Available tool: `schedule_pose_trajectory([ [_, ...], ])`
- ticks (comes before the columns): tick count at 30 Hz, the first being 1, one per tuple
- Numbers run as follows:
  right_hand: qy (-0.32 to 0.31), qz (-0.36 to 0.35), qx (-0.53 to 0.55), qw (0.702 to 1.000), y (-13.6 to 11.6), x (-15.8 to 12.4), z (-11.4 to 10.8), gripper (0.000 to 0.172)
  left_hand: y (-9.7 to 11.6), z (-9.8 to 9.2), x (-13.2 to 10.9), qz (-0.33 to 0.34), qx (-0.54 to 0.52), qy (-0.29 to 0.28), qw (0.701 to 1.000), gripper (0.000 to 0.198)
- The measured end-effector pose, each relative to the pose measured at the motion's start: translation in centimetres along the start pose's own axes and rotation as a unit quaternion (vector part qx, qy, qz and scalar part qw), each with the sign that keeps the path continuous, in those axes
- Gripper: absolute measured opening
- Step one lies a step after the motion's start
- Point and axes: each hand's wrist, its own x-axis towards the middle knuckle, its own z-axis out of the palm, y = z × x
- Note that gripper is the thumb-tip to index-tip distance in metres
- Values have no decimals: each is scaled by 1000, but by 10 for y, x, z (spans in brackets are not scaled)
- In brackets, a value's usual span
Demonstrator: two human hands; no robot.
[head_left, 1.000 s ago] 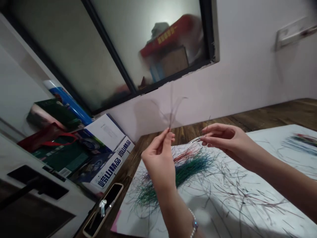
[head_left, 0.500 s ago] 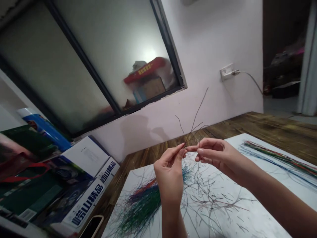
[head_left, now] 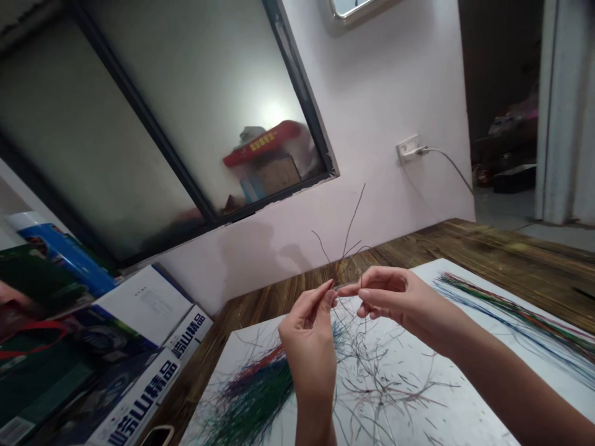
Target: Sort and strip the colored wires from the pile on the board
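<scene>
My left hand point(head_left: 309, 347) rises from below and pinches a small bunch of thin dark strands point(head_left: 348, 238) between thumb and fingertips. My right hand point(head_left: 390, 297) comes in from the right, its fingertips meeting the same bunch, and the strands splay upward above both hands. Under them lies a white sheet point(head_left: 465, 409) scattered with loose fibres. A green, blue and red strand pile point(head_left: 251, 396) sits by my left wrist. A longer multicoloured strand bundle point(head_left: 520, 322) lies at the sheet's right side.
The sheet rests on a dark wooden table point(head_left: 511, 266) below a pale wall. A wall socket point(head_left: 409, 148) with a white cable is above the table. Printed boxes point(head_left: 144, 303), a blue cylinder point(head_left: 65, 260) and a phone point(head_left: 158, 435) are at the lower left.
Since one second ago, my hands have drawn together, fingertips now meeting at the strands. The whole scene has shifted left in view, bringing the socket and doorway into sight.
</scene>
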Motion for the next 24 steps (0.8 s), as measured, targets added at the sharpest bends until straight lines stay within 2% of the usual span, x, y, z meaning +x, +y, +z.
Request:
schedule_pose_trajectory([
  [3, -4, 9, 3, 1000, -1, 0, -2, 12, 0, 4, -1, 13, 18, 4, 1000, 11],
  [6, 19, -4, -11, 1000, -2, -2, -1, 11, -2, 9, -2, 22, 29, -4, 999, 11],
  [10, 28, -28, 5, 999, -2, -4, 1, 6, -3, 16, -6, 22, 9, -29, 999, 10],
  [14, 26, -34, 44, 998, -3, -4, 2, 4, -1, 23, -8, 20, -23, -30, 999, 10],
  [24, 56, -38, 54, 996, 0, -6, 6, 7, -13, 22, -4, -58, -116, -33, 991, 14],
])
